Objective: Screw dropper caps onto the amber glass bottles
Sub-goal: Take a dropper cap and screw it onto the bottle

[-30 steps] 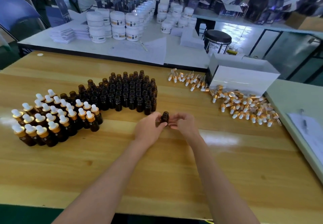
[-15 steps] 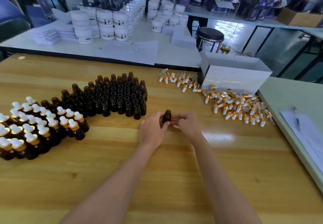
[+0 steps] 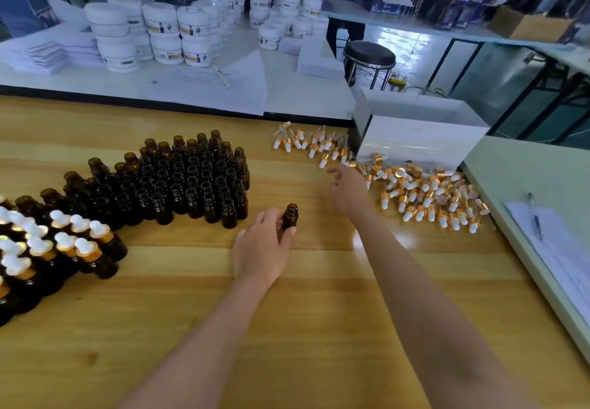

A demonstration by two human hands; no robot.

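left hand [image 3: 261,249]: fingers and thumb are curled round one small brown bottle [image 3: 290,217], holding it upright on the wooden table [image 3: 319,312], just in front of the open bottles [image 3: 191,178].
bottle: its mouth is open with no cap on it, and its lower part hides behind the fingers.
right hand [image 3: 348,191]: blurry; the fingers are spread loose with nothing in them, over the table right beside the big pile of dropper caps [image 3: 427,197].
dropper caps: white tops and gold rings, lying every which way in front of a white box [image 3: 415,140]. The thin glass tubes are hard to make out.
capped bottles [image 3: 79,249]: on the left, cut off by the picture's edge. The white tops shine so bright they blur together.
paper [image 3: 558,258] and pen [image 3: 534,213]: on the right, with the paper cut off at the edge.
writing: the white jars [image 3: 159,31] on the far table [image 3: 303,95] have labels, too blurry to read. The marks on the paper are too faint to read.
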